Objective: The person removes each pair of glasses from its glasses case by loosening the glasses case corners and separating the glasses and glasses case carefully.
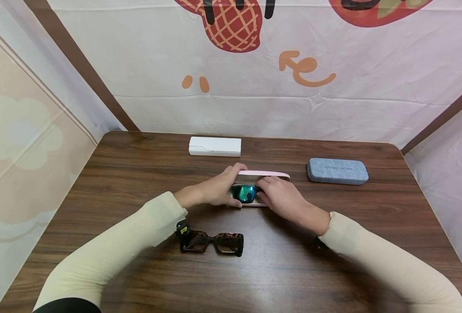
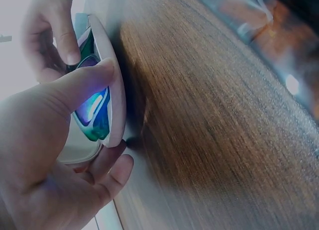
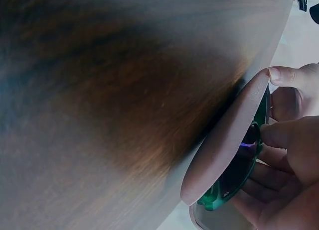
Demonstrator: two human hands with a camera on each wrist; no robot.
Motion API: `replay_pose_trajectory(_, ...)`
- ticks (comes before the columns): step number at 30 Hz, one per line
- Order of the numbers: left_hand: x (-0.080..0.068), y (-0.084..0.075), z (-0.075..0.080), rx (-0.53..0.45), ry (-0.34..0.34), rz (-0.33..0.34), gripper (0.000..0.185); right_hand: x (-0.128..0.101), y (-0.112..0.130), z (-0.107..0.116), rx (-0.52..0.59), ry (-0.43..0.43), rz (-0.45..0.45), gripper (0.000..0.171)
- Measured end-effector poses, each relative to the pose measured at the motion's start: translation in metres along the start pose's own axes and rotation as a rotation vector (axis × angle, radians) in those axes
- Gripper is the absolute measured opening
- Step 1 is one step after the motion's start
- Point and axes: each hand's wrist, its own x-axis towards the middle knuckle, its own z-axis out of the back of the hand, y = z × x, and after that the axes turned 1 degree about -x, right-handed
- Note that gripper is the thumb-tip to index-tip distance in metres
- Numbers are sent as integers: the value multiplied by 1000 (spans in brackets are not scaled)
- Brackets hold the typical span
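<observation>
A pale pink glasses case lies open on the table in the head view, its lid raised at the back. Inside it are sunglasses with mirrored blue-green lenses and a green frame. My left hand grips the case's left end, with the thumb on the front rim and fingers around the end. Over the right half of the case, my right hand pinches the sunglasses between thumb and fingers; it hides their right lens in the head view. In the right wrist view the green frame shows above the case's rim.
Tortoiseshell sunglasses lie in front of my left hand, close by the left sleeve. A white case stands at the back of the wooden table, and a closed blue glasses case at the back right. A printed cloth hangs behind.
</observation>
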Motion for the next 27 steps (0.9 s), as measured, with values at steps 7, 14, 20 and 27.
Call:
replay_pose_trajectory(7, 0, 1, 0, 10, 2, -2, 89, 0, 1, 0, 46, -23, -16, 8)
replay_pose_trajectory(14, 0, 1, 0, 12, 8, -1, 89, 1, 2, 0, 70, -30, -15, 10)
replay_pose_trajectory(20, 0, 0, 0, 10, 7, -4, 90, 0, 3, 1, 95, -29, -13, 11)
replay_pose_trajectory(27, 0, 3, -1, 10, -2, -7, 91, -2, 4, 5, 77, -86, 40, 11)
